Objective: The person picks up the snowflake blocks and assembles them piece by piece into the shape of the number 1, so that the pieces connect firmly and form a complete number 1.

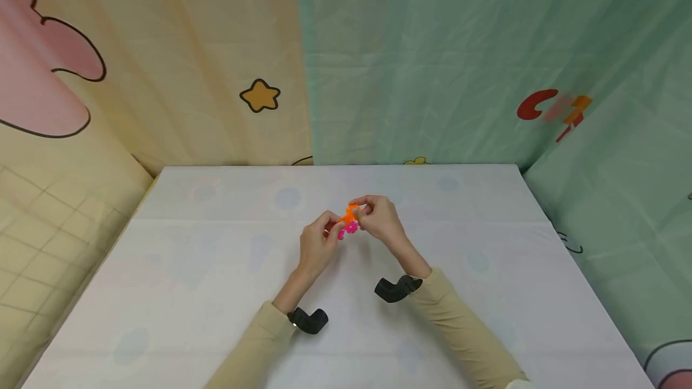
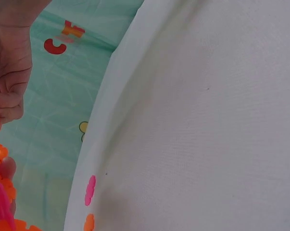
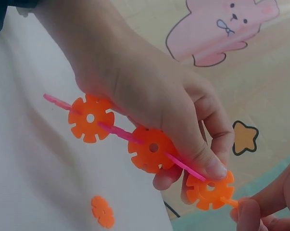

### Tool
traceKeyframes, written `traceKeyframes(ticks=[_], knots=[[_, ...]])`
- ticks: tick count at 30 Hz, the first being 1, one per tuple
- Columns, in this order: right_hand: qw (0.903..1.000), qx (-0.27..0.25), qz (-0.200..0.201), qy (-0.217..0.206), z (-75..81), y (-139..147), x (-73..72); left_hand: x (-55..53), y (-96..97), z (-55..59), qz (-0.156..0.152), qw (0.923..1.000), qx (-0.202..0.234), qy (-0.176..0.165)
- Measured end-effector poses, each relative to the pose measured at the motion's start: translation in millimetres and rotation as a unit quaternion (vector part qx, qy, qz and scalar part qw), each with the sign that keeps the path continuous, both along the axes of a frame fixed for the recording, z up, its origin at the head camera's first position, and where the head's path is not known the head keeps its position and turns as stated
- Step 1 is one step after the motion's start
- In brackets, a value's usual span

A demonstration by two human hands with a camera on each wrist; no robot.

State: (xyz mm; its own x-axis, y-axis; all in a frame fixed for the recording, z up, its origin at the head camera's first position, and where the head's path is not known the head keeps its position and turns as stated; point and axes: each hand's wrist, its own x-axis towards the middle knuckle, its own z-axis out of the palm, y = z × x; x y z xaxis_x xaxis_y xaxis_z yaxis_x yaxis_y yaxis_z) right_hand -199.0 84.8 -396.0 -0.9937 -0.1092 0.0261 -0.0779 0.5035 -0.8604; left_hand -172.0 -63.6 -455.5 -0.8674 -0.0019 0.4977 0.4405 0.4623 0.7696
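Orange and pink notched plastic building discs are joined in a chain. In the right wrist view, orange discs [image 3: 99,131] face the camera with pink discs [image 3: 117,131] edge-on between them. My left hand [image 1: 318,245] pinches an orange disc [image 3: 202,198] near the chain's end, thumb on its upper rim. From the other side, my right hand [image 1: 380,219] pinches an orange piece [image 3: 228,201] seen edge-on against that disc. Both hands meet above the table, fingertips close together. Below them in the head view shows a pink disc [image 1: 351,227]. My fingers hide parts of the chain.
The hands work over a white-covered table [image 1: 205,293] with patterned curtains [image 1: 443,65] behind it. Apart from the row, an orange disc [image 3: 102,211] shows against the white in the right wrist view. Each wrist wears a black camera mount [image 1: 309,320].
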Motion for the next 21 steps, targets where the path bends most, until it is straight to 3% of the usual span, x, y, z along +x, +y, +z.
traceKeyframes(ticks=[3,13,17,21], knots=[[1.0000,-0.004,-0.005,-0.002,-0.2,-1.0,-0.7,-1.1,0.7,0.1,0.005,1.0000,-0.002,-0.002],[0.9960,-0.057,-0.019,-0.067,-7.9,-1.2,4.6,6.0,1.5,-1.8,0.023,0.9990,-0.035,0.017],[0.9953,-0.074,-0.009,-0.063,-4.8,-0.8,1.9,3.8,-0.1,5.3,0.020,0.9981,-0.046,0.034],[0.9954,-0.078,0.012,-0.054,-1.4,0.0,-3.2,1.0,-2.9,9.3,0.013,0.9986,-0.040,0.031]])
